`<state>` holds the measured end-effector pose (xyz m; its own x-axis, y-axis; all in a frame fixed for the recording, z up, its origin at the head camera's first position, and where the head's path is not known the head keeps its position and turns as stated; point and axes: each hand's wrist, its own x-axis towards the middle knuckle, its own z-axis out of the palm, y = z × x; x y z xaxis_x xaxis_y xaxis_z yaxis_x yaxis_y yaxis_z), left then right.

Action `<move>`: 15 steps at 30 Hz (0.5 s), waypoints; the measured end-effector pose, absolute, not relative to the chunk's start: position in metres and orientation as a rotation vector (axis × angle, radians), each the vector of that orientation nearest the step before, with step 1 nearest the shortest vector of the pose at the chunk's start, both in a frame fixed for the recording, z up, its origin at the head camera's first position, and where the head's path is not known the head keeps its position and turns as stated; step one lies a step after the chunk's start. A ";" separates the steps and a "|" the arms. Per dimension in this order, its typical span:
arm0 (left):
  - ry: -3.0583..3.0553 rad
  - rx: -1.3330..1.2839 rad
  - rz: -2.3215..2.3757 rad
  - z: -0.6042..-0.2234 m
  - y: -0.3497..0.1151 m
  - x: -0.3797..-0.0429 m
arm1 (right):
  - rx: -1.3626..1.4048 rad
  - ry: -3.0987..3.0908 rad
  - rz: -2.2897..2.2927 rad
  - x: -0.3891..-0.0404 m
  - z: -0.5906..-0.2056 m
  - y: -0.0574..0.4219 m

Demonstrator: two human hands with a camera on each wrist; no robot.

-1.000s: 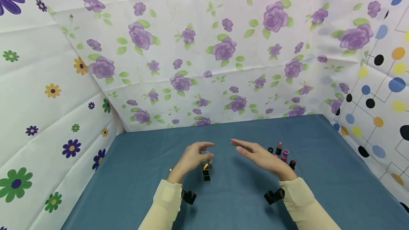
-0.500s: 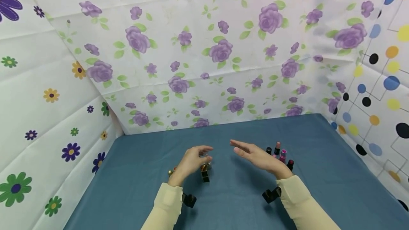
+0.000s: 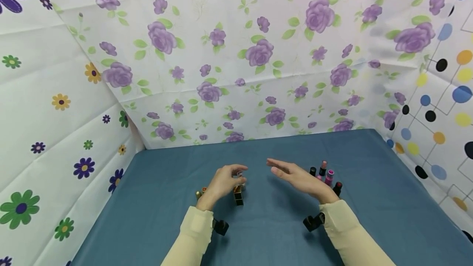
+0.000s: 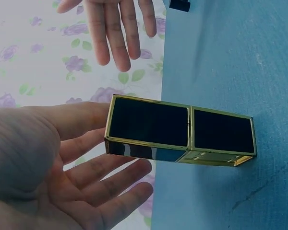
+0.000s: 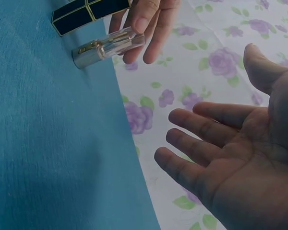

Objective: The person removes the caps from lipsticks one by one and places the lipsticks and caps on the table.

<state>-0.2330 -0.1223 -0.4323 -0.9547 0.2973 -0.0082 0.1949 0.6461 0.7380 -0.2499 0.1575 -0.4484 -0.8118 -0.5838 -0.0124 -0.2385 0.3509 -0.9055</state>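
Note:
My left hand (image 3: 223, 182) hovers over the blue-covered table, thumb and fingers apart and loosely curved. Just beside it a black lipstick tube with gold edges (image 4: 149, 122) stands upright. A clear and silver lipstick tube (image 5: 103, 50) stands close behind the black one; in the right wrist view its top overlaps the left thumb and fingers, and I cannot tell whether they touch. My right hand (image 3: 299, 180) is held in the air with fingers straight and nothing in it. Several lipsticks (image 3: 329, 177), pink, red and black, stand beyond that hand, partly hidden by it.
To the left of the left wrist stand gold-coloured lipsticks (image 3: 198, 194), partly covered by the arm. Blue cloth covers the table (image 3: 273, 237). A flowered sheet (image 3: 221, 73) hangs along the back, with patterned sheets at both sides. Each wrist wears a black camera (image 3: 221, 227).
The head view has tilted slightly down and back up. Both hands keep nearly the same pose, and the tubes stay where they stood.

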 end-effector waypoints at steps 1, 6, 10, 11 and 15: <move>2.738 0.404 1.199 -0.432 -0.122 -0.233 | -0.725 2.283 -1.449 -0.250 -0.449 0.156; 2.760 0.393 1.196 -0.433 -0.120 -0.233 | -0.714 2.260 -1.462 -0.252 -0.453 0.150; 2.770 0.399 1.223 -0.431 -0.120 -0.234 | -0.703 2.242 -1.476 -0.252 -0.455 0.146; 2.770 0.404 1.235 -0.430 -0.120 -0.235 | -0.701 2.237 -1.481 -0.252 -0.456 0.145; 2.765 0.443 1.285 -0.423 -0.120 -0.237 | -0.696 2.231 -1.493 -0.254 -0.457 0.142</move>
<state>-0.2373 -0.1195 -0.4233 -0.9569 0.2831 0.0654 0.2325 0.6108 0.7569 -0.2537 0.1420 -0.4574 -0.8110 -0.5843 -0.0285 -0.1965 0.3179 -0.9276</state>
